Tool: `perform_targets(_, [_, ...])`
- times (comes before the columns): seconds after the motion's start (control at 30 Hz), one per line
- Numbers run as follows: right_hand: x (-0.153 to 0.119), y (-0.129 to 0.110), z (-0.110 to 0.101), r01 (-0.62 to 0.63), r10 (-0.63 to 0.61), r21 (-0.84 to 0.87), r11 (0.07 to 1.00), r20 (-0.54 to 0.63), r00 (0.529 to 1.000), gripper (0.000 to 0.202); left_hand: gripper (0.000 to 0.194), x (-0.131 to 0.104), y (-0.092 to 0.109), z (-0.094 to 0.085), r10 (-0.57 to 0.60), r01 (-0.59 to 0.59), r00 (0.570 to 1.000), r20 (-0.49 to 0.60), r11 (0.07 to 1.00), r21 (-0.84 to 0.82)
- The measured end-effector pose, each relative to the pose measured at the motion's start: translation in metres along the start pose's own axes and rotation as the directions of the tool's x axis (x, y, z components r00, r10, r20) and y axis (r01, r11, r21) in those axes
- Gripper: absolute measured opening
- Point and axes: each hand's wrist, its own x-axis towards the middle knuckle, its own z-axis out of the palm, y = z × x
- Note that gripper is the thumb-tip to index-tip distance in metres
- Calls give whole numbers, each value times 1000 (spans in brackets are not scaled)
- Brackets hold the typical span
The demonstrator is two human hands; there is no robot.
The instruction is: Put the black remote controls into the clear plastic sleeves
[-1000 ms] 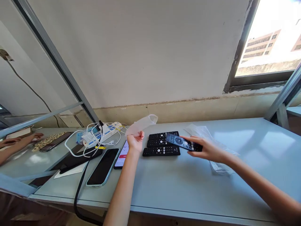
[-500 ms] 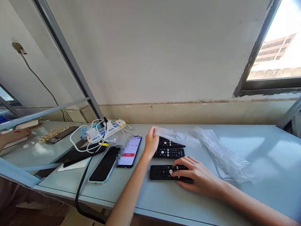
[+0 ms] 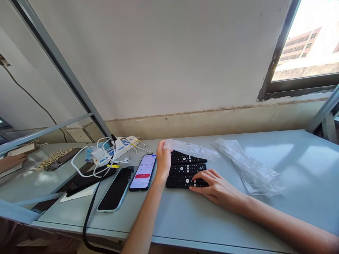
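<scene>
My left hand (image 3: pixel 163 160) pinches one end of a clear plastic bag (image 3: pixel 192 148), which stretches to the right over the back of a row of black remote controls. My right hand (image 3: pixel 215 185) grips the right part of the nearest remote control (image 3: pixel 176 181), thumb along its near edge and fingers over its buttons. Just behind it lies a second remote control (image 3: pixel 190 168), close alongside. A further remote control (image 3: pixel 189 159) sits at an angle behind that, partly hidden by the bag.
More clear plastic bags (image 3: pixel 249 167) lie crumpled to the right. On the left are a phone with a timer (image 3: pixel 143 173), a dark-screened phone (image 3: pixel 113 190), a power strip (image 3: pixel 119 150) with tangled white cables, and a black strap (image 3: pixel 90 211). Another person's hand (image 3: pixel 13 162) rests far left.
My right hand has slid the nearest remote control away from me, up against the others. The plastic bag in my left hand is spread wider. The view has shifted slightly.
</scene>
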Motion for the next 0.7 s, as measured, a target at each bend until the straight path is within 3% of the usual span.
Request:
perform_targets(0.07, [0,-1,-2,-17,17,-7,1000,-1,1000,35,19,0,-5,0,23,-27,1000,19,967,255])
perform_targets(0.13, [0,-1,-4,-26,26,1,1000,-6,1000,35,21,-2,-13,-1,4,-22,999,34,838,545])
perform_targets(0.2, [0,0,-5,-26,26,13,1000,-15,1000,36,24,-5,-19,-2,-43,0,998,43,714,700])
perform_targets(0.33, [-3,7,-8,-32,33,27,999,-39,999,35,28,-10,-22,-6,-55,-39,993,102,671,741])
perform_targets(0.47, [-4,11,-10,-38,39,18,999,-44,998,32,36,-12,-12,-7,-77,-90,983,168,594,799])
perform_targets(0.57, [-4,12,-10,-34,34,8,999,-41,999,32,37,-16,-3,-5,-110,-81,981,162,527,846])
perform_targets(0.7, [-4,11,-10,-36,36,-4,999,-44,998,32,38,-20,4,-2,-120,-71,981,155,518,852])
